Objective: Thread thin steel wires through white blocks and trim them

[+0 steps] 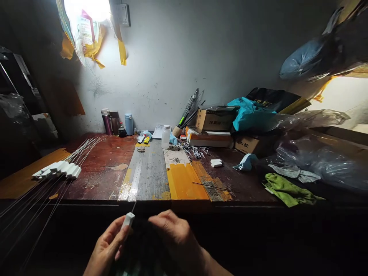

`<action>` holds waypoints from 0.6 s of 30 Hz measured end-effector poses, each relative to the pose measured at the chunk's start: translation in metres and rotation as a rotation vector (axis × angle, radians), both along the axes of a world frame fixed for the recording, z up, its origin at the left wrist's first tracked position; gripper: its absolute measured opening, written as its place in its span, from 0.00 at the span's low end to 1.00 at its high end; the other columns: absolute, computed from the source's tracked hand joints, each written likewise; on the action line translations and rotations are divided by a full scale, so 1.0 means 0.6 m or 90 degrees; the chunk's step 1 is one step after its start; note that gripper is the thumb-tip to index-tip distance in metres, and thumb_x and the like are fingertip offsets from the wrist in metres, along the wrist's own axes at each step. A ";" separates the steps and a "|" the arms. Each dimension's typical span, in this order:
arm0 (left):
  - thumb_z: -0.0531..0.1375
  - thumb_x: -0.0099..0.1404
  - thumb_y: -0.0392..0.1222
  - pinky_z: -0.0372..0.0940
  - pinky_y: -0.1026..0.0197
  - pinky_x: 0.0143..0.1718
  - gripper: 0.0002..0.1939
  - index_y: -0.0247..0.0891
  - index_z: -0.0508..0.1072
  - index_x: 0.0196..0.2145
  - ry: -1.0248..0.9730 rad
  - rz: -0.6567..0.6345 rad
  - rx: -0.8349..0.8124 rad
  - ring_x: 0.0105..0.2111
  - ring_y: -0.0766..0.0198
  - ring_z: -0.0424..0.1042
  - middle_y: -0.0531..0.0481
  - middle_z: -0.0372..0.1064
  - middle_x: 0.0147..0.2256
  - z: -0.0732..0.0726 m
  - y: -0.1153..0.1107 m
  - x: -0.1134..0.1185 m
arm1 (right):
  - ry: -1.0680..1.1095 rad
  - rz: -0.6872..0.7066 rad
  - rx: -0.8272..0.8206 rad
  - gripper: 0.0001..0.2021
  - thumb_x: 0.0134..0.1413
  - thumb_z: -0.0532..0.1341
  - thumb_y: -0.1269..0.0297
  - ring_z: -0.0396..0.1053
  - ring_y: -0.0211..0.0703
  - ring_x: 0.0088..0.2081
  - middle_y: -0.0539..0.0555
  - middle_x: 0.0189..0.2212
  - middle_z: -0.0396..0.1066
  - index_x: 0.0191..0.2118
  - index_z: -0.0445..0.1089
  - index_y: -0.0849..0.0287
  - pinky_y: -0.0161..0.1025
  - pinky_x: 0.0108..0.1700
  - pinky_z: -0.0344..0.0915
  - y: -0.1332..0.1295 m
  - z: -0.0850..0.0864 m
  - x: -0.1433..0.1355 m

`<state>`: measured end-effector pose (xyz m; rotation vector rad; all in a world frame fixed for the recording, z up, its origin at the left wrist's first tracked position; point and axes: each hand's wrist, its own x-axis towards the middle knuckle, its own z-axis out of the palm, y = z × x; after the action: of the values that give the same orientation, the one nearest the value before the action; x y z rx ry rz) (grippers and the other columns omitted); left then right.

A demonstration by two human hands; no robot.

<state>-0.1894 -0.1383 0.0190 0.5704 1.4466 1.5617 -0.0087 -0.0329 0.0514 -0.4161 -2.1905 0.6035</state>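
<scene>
Below the table's front edge, my left hand [110, 243] grips a small white block [128, 220] between thumb and fingers. A thin wire [133, 207] sticks up from the block's top end. To the right of the block, my right hand [176, 230] is raised with its fingers bent and pressed together; whatever lies between the fingertips is too small to make out. The two hands are apart. On the table at the left lies a pile of white blocks [59, 170] with long thin wires running through them.
A steel ruler [136, 176] lies on a grey strip of the table [100, 188]. Behind stand a white bottle [166, 137], flasks [128, 124] and boxes [208, 138]. At right are white pieces [216, 163], a green cloth [287, 189] and plastic bags [322, 157].
</scene>
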 end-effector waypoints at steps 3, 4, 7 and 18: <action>0.70 0.48 0.54 0.56 0.68 0.20 0.28 0.41 0.73 0.45 0.031 0.051 0.009 0.24 0.66 0.66 0.52 0.73 0.30 0.004 0.003 -0.023 | -0.069 -0.120 0.042 0.12 0.63 0.53 0.71 0.72 0.43 0.37 0.57 0.36 0.73 0.49 0.68 0.59 0.36 0.41 0.69 0.066 0.031 0.008; 0.70 0.47 0.53 0.57 0.68 0.20 0.28 0.41 0.73 0.45 0.036 0.057 0.008 0.26 0.64 0.68 0.51 0.74 0.32 0.004 0.004 -0.027 | -0.155 -0.170 0.056 0.13 0.63 0.53 0.71 0.72 0.43 0.39 0.58 0.38 0.73 0.50 0.68 0.60 0.36 0.42 0.68 0.093 0.041 0.006; 0.69 0.47 0.55 0.57 0.69 0.19 0.29 0.42 0.72 0.45 0.047 0.051 -0.005 0.31 0.61 0.71 0.48 0.75 0.35 0.003 0.008 -0.024 | -0.258 -0.197 0.065 0.10 0.60 0.57 0.72 0.73 0.45 0.39 0.57 0.37 0.75 0.45 0.72 0.58 0.36 0.40 0.66 0.175 0.061 -0.013; 0.70 0.45 0.56 0.61 0.69 0.18 0.28 0.44 0.75 0.43 0.028 0.046 0.003 0.21 0.67 0.69 0.51 0.76 0.32 -0.003 0.003 -0.011 | -0.364 -0.269 0.051 0.14 0.64 0.50 0.68 0.69 0.49 0.47 0.60 0.46 0.73 0.47 0.71 0.59 0.39 0.47 0.62 0.268 0.094 0.036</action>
<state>-0.1957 -0.1363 0.0173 0.5640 1.5110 1.6178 0.0131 0.1281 0.1078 -1.0816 -2.5290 0.1696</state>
